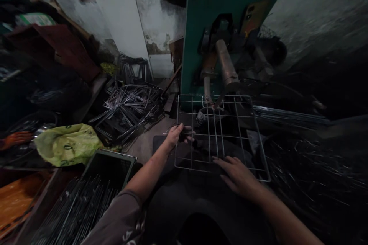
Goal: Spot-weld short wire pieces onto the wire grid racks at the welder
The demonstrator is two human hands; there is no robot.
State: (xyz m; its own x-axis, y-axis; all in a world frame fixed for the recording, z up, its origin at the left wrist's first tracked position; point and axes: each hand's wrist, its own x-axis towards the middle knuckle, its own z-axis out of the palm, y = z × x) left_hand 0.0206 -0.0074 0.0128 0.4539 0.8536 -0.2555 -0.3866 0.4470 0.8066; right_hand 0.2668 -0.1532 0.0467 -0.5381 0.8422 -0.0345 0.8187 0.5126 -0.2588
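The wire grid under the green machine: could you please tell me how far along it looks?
Done: the wire grid already has its outer frame and several crossing rods. In hand: the left hand grips its left edge, the right hand lies on its near edge, and its far side sits under the arm of the green machine. Left, probably: more joints; loose rods lie at lower left.

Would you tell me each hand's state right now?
Left hand: closed on the wire rack, left edge.
Right hand: open, flat on the wire rack.
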